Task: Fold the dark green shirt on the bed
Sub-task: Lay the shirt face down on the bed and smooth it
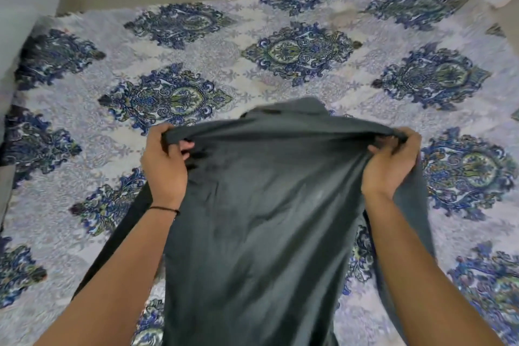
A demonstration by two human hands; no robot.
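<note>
My left hand (165, 166) fisted on left end of dark green shirt (258, 219), thread band at wrist. Shirt held up over bed (280, 45), top edge stretched between fists, body hanging toward me, one sleeve trailing on bedspread. My right hand (393, 166) clenched on right end, cloth bunched in grip. Advice to self: keep edge taut, fists level, lower flat, smooth creases before first fold.
</note>
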